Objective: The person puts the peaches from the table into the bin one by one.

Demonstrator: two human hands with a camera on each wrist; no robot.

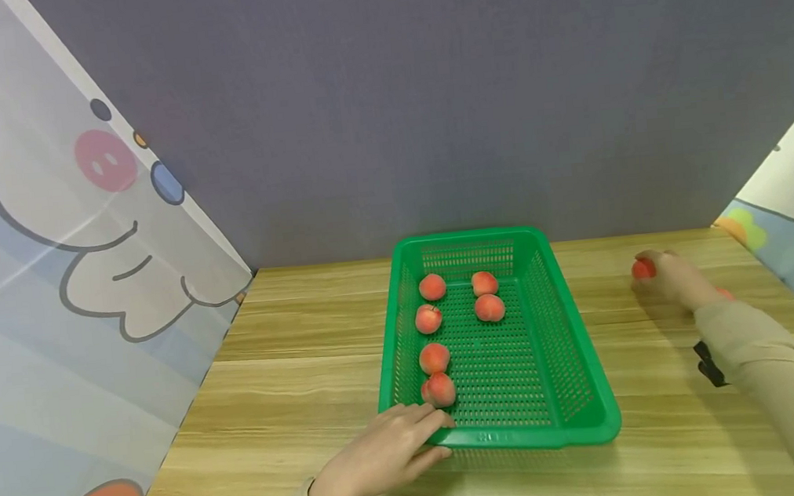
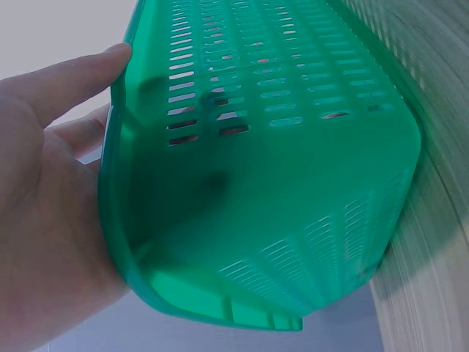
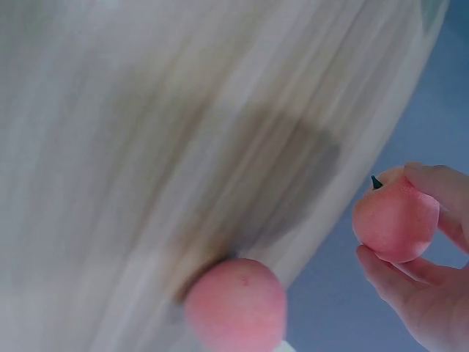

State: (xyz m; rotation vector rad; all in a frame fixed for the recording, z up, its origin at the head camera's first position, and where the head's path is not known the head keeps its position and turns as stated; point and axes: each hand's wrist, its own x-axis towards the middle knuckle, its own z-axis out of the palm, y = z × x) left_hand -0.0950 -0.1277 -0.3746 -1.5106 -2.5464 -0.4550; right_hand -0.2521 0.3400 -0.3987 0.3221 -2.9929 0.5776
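Observation:
A green plastic basket [image 1: 484,437] with slotted walls stands on the table, several red-orange peaches [image 1: 490,307] lying along its left side and near its back. My left hand [image 1: 390,453] grips the basket's front rim near the left corner; the left wrist view shows the thumb on one side of the rim and fingers behind it. Right of the basket, my right hand [image 1: 672,275] pinches a peach [image 3: 396,216] between thumb and fingers, above the table. Another peach [image 3: 238,304] rests on the table, mostly hidden behind the right forearm in the head view.
The wooden table [image 1: 296,391] extends on both sides of the basket. A grey panel [image 1: 427,103] rises along its back edge. Cartoon-printed sheets [image 1: 55,309] hang at the left and right sides.

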